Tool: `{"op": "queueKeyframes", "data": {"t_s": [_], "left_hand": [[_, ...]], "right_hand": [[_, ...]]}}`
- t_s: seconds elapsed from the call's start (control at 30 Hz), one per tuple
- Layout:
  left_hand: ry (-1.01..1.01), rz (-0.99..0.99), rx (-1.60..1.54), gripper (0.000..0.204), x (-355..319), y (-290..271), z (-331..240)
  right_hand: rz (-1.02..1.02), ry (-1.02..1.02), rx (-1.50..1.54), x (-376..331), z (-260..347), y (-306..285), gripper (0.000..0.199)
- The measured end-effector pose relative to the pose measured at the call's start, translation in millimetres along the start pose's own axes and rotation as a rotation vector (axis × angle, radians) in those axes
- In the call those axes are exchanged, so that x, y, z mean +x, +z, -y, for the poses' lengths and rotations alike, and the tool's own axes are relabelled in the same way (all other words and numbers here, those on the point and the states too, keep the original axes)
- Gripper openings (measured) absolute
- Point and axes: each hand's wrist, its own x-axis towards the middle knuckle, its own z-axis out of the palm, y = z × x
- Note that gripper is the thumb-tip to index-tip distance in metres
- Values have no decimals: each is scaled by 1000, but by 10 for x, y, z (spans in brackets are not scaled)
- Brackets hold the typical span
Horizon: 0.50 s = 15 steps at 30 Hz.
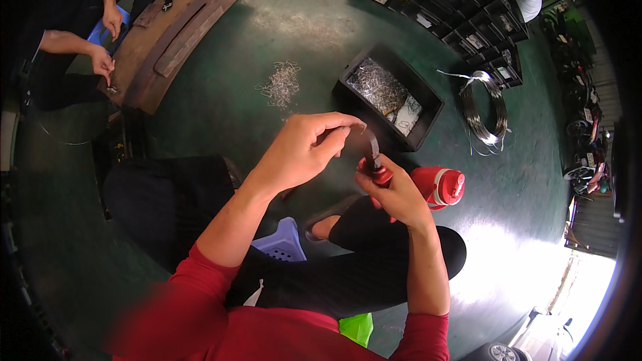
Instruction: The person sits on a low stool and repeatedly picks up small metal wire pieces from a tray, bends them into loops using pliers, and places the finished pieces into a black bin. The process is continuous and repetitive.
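My right hand (399, 194) is closed around red-handled pliers (374, 154), their dark metal jaws pointing up and away from me. Just left of the jaws, my left hand (302, 149) has its fingers bent and drawn together, with the index fingertip almost at the tool's tip. A tiny bit of something shows at that fingertip, too small to make out. Beyond both hands, a black crate (428, 124) holds many small bent wire pieces (381, 87). More bent wire hooks (281, 85) lie in a loose pile on the green floor.
A red jug (441, 187) stands beside my right hand. Farther right lies a wire coil (491, 110), below stacked black crates (461, 10). At upper left, a co-worker's hands (101, 63) are at a rusty metal bench (164, 40). A blue plastic stool (284, 241) sits between my legs.
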Motion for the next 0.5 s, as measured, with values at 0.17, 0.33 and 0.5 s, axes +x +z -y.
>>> {"op": "queueKeyframes", "data": {"t_s": [0.17, 0.33, 0.5], "left_hand": [[-90, 79, -101, 26, 21, -51, 18], [-115, 108, -110, 27, 16, -55, 32], [-99, 96, -66, 29, -10, 26, 26]], "right_hand": [[21, 16, 13, -8, -14, -18, 26], [-62, -57, -75, 8, -32, 12, 26], [-230, -78, -220, 29, -11, 81, 27]]}}
